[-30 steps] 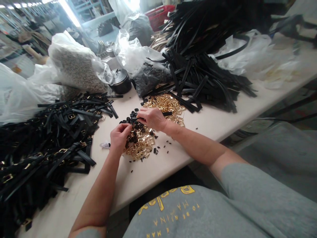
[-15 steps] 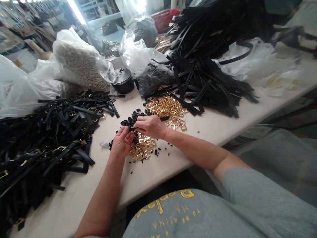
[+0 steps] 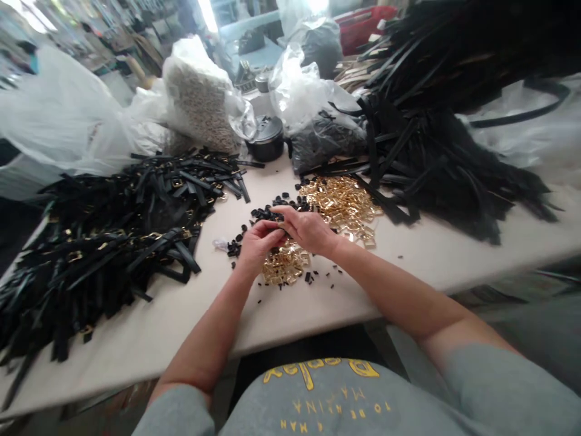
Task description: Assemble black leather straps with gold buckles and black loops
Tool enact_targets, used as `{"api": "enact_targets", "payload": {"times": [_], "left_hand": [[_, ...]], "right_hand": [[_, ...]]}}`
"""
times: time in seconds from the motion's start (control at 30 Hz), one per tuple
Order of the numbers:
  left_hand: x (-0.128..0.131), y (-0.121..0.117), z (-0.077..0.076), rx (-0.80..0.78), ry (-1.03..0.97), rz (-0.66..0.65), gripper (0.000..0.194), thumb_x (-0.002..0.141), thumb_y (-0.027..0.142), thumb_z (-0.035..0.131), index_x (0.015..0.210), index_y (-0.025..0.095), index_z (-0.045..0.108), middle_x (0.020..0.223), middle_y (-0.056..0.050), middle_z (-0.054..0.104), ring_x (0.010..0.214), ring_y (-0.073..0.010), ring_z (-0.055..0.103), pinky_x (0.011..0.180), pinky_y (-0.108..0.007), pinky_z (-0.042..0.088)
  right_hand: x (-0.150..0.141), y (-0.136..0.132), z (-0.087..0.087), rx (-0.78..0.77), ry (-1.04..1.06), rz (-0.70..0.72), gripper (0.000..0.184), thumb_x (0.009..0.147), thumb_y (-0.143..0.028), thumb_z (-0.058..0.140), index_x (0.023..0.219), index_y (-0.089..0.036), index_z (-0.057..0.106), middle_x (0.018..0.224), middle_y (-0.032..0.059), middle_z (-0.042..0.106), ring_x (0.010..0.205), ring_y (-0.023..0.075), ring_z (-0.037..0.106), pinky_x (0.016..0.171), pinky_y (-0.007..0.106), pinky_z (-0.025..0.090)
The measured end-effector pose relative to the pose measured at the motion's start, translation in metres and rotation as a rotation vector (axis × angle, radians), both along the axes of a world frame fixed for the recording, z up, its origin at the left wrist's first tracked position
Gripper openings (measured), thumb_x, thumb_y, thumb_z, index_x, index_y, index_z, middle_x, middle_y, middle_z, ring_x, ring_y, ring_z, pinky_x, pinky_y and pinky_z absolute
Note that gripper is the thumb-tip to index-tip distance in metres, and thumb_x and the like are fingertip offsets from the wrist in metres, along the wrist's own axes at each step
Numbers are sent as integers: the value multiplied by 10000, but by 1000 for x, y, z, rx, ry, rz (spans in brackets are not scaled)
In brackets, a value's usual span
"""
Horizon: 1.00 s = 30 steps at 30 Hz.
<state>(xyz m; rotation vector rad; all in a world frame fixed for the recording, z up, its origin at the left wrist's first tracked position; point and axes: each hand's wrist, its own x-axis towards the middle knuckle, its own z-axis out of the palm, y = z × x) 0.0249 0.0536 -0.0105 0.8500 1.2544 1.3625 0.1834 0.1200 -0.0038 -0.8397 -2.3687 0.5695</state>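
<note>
My left hand (image 3: 258, 244) and my right hand (image 3: 312, 230) meet above the small parts in the middle of the table. Both are closed, fingertips pinched together on a short black strap (image 3: 282, 224), mostly covered by the fingers. Just beyond the hands lie small black loops (image 3: 265, 213). Gold buckles are heaped on both sides of the right hand: a larger pile (image 3: 342, 200) behind it and a smaller pile (image 3: 285, 265) in front.
Black straps with gold buckles (image 3: 158, 200) cover the table's left side. Loose black straps (image 3: 436, 163) are piled at the right. A black lidded pot (image 3: 265, 139) and filled plastic bags (image 3: 197, 91) stand at the back. Small black bits lie near the table's front edge (image 3: 318, 324).
My head view has swung left, so the scene sits further right. My hands have drawn closer together, and the strap that showed between and beyond them is now mostly hidden.
</note>
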Motion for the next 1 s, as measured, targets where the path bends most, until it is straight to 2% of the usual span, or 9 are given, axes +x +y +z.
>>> {"api": "enact_targets", "payload": {"times": [0.1, 0.27, 0.43, 0.57, 0.67, 0.77, 0.9, 1.0], "left_hand": [[0, 2, -4, 17, -3, -13, 463, 585, 428, 919, 873, 155, 681, 748, -14, 696, 640, -131, 657, 671, -267, 572], [-7, 1, -4, 39, 15, 22, 456, 587, 444, 917, 859, 165, 679, 758, -20, 686, 652, -133, 636, 663, -268, 552], [-4, 1, -3, 37, 40, -33, 401, 616, 413, 899, 859, 160, 704, 802, -43, 703, 682, -139, 635, 682, -275, 552], [-3, 0, -3, 23, 69, 16, 409, 554, 381, 925, 778, 162, 663, 692, -5, 660, 609, -131, 608, 606, -250, 540], [-7, -1, -3, 25, 108, 64, 411, 565, 405, 915, 787, 153, 676, 693, -9, 664, 585, -125, 611, 581, -234, 539], [-10, 0, -3, 45, 131, 92, 401, 597, 407, 900, 831, 148, 701, 748, -24, 693, 611, -123, 637, 613, -224, 556], [-13, 2, -4, 79, 167, 110, 380, 604, 389, 896, 826, 149, 703, 740, -38, 703, 626, -143, 664, 633, -233, 571], [-15, 3, -3, 74, 158, 146, 386, 584, 373, 901, 826, 153, 697, 741, -38, 703, 613, -147, 666, 621, -238, 574]], "right_hand": [[0, 3, -5, 26, 20, -4, 361, 1033, -362, 427, 1326, -196, 555, 820, 30, 702, 679, 155, 622, 621, 258, 387], [1, 9, -10, 60, 4, 51, 294, 991, -423, 533, 1152, -217, 668, 972, 59, 738, 811, 191, 689, 676, 279, 453], [-2, 6, -11, 0, -11, 15, 438, 978, -388, 577, 1381, -221, 540, 882, 42, 732, 738, 198, 694, 641, 276, 457], [-4, 3, -8, 12, -48, 16, 489, 966, -437, 609, 1392, -208, 535, 898, 53, 731, 746, 196, 686, 653, 271, 436], [-4, 4, -6, 7, -62, 39, 390, 964, -439, 621, 1279, -210, 618, 981, 56, 734, 797, 178, 675, 683, 262, 413], [-3, 7, -5, 4, -80, 52, 254, 972, -399, 616, 1115, -199, 680, 949, 45, 729, 785, 155, 645, 671, 254, 366], [1, 9, -4, 24, -97, 37, 206, 975, -358, 596, 1005, -172, 678, 834, 32, 700, 698, 142, 578, 633, 265, 297], [4, 11, -1, 71, -87, 53, 180, 967, -318, 587, 934, -155, 658, 863, 33, 687, 717, 135, 553, 642, 270, 294]]}}
